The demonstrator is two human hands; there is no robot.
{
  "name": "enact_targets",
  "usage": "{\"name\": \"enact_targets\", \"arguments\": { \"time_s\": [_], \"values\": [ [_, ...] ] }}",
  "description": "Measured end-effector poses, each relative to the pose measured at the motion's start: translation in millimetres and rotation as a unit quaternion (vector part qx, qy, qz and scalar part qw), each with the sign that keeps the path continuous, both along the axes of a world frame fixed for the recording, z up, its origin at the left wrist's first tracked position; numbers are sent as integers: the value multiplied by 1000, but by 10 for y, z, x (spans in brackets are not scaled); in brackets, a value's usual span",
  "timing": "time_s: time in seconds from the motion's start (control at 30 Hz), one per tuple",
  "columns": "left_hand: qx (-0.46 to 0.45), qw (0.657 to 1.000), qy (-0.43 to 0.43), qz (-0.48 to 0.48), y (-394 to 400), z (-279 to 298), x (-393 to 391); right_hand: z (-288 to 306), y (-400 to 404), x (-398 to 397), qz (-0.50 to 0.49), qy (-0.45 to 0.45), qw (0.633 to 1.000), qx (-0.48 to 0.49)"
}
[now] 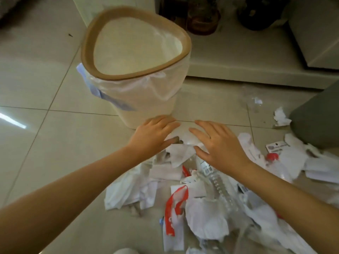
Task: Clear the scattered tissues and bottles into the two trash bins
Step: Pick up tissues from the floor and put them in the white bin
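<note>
both my hands are down at the far edge of the litter pile, just in front of the white bin [146,99]. my left hand [155,133] lies flat with its fingers straight, fingertips on a white tissue [180,154] at the top of the heap. my right hand [218,145] is spread the same way, fingers loose and straight, resting over the paper beside it. neither hand is holding anything yet; nothing is pinched or curled around.

the step in hand, as i judge it, is scooping this front clump of tissues between my two palms. to do it well i should slide both hands inward along the floor tiles [45,140], close the fingers under the loose paper rather than on top, and lift the bundle straight up over the tan rim [88,57], which sits right ahead and close. the bin's mouth is wide and lined with a clear bag [159,85], so the drop should be easy if i keep the wad compact.

a clear plastic bottle [219,187] lies on its side in the pile under my right forearm, its long axis running from near my right wrist back toward me and to the right; which end has the cap i cannot tell. a second bottle with a red cap [272,156] lies further right, cap end pointing away from me, body running toward me and rightward. the dark bin [317,116] stands at the right edge, tissues near its base.
</note>
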State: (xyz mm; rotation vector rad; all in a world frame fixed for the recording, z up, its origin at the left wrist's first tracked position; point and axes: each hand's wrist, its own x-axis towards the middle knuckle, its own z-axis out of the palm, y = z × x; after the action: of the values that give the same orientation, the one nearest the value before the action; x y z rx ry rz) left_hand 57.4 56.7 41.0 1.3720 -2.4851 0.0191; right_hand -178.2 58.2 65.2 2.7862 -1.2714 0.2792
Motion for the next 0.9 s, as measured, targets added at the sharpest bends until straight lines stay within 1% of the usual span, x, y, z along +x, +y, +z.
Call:
{"name": "enact_targets", "arguments": {
  "time_s": [0.03, 0.07, 0.1, 0.13, 0.17, 0.23, 0.33, 0.4, 0.5, 0.57, 0.63, 0.7, 0.77, 0.9],
  "values": [
    [82, 996, -10, 25, 39, -96, -17, -83, 41, -29, 4, 11, 1000, 11],
    [173, 983, -37, 53, 69, -191, -33, -161, 77, -52, 7, 20, 1000, 20],
    [243, 965, -71, 73, 88, -284, -50, -225, 109, -70, 8, 28, 999, 26],
    [279, 952, -102, 79, 90, -371, -70, -281, 136, -84, 9, 34, 999, 33],
    [293, 945, -122, 80, 86, -438, -100, -325, 161, -98, 9, 40, 998, 39],
    [312, 937, -129, 89, 67, -535, -168, -390, 202, -125, 6, 49, 998, 50],
    [353, 924, -95, 115, 22, -620, -273, -455, 267, -169, -4, 65, 995, 71],
    [350, 925, -74, 127, -1, -644, -332, -494, 293, -211, -13, 70, 994, 81],
    [322, 935, -72, 130, 14, -675, -392, -537, 324, -276, -28, 73, 993, 88],
    [328, 934, -63, 129, 59, -717, -414, -549, 354, -311, -34, 76, 992, 90],
    [321, 937, -28, 131, 90, -740, -426, -542, 379, -345, -32, 84, 992, 88],
    [287, 948, 10, 135, 97, -716, -432, -540, 394, -410, -32, 86, 992, 82],
    [246, 960, 25, 129, 67, -645, -437, -525, 386, -530, -53, 79, 992, 80],
    [144, 987, 46, 56, -76, -369, -542, -503, 303, -920, -128, 69, 985, 90]
  ]
}}
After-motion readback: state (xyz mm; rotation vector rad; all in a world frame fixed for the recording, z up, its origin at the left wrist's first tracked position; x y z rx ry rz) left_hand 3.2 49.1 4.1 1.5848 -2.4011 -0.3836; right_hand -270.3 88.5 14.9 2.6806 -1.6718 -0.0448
